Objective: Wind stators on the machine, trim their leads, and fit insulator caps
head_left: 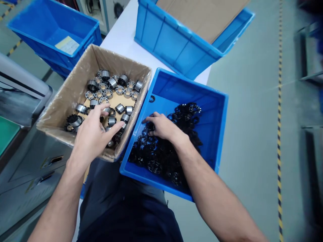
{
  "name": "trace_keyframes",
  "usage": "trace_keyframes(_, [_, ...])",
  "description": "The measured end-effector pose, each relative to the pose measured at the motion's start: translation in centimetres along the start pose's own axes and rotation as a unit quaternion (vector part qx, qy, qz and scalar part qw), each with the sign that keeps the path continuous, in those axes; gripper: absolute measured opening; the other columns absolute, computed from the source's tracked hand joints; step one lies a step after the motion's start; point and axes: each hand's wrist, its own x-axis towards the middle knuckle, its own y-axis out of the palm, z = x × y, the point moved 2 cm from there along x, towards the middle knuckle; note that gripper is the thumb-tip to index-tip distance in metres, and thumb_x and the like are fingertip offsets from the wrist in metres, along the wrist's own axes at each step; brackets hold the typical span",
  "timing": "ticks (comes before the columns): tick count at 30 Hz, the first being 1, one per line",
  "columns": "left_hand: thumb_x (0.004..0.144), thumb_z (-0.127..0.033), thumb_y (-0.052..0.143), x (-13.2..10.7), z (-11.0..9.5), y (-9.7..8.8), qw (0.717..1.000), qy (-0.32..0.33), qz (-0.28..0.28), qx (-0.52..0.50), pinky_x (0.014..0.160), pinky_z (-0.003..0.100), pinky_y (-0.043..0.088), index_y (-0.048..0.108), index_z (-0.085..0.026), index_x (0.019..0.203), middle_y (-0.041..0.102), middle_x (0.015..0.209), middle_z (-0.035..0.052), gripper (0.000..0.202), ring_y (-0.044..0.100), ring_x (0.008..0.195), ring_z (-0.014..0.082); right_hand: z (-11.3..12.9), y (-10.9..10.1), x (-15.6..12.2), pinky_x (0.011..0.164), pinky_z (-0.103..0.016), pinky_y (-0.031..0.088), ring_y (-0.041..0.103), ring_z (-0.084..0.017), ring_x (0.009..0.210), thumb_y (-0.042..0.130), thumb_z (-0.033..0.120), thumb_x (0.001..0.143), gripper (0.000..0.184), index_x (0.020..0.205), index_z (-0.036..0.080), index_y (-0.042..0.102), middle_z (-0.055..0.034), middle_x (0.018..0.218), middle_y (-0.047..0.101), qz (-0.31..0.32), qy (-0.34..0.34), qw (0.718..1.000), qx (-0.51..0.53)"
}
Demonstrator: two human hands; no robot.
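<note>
My left hand reaches into a cardboard box lined with clear plastic. Its thumb and fingers are spread apart above silvery metal cores, some with black end rings on them. Some fingertips of this hand are hidden. Inside the blue bin on the right, my right hand is curled over a heap of thin black toothed rings. Between its thumb and fingers shows a black ring, which they appear to grip. Bare metal cores lie at the far side of the box.
A larger blue crate with cardboard in it stands on the white table behind the bin. Another blue crate holding a paper sits at the far left. Grey cabinets flank the left side; striped tape marks the floor.
</note>
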Motion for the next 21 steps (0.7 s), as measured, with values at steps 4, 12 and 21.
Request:
trace_keyframes(4, [0.1, -0.074, 0.086, 0.2, 0.6, -0.2, 0.997, -0.017, 0.026, -0.075, 0.082, 0.04, 0.05, 0.076, -0.027, 0.158, 0.087, 0.135, 0.0103, 0.075, 0.066, 0.075, 0.0208, 0.0, 1.2, 1.0, 0.113, -0.044, 0.064, 0.079, -0.03, 0.114, 0.09, -0.004, 0.089, 0.057, 0.139, 0.023, 0.09, -0.0149, 0.132, 0.08, 0.008, -0.007, 1.0, -0.001])
trace_keyframes(12, [0.101, -0.069, 0.088, 0.3, 1.1, -0.2, 0.985, -0.021, 0.045, -0.165, 0.071, 0.034, 0.047, 0.08, -0.027, 0.149, 0.083, 0.116, 0.0037, 0.064, 0.06, 0.069, 0.0153, -1.1, 0.2, 1.3, 0.108, -0.044, 0.063, 0.081, -0.029, 0.112, 0.079, 0.014, 0.105, 0.015, 0.118, 0.02, 0.081, -0.0145, 0.124, 0.09, -0.082, 0.007, 0.994, 0.072])
trace_keyframes(21, [0.077, -0.025, 0.091, 0.6, 0.3, -0.5, 0.885, -0.056, 0.005, -0.462, 0.063, 0.024, 0.05, 0.072, -0.026, 0.125, 0.06, 0.103, -0.0009, 0.052, 0.06, 0.082, 0.0141, -1.5, -4.1, -0.4, 0.076, -0.035, 0.062, 0.068, -0.017, 0.079, 0.097, 0.045, 0.093, 0.042, 0.125, 0.02, 0.086, -0.005, 0.107, 0.083, -0.241, 0.037, 0.944, 0.221])
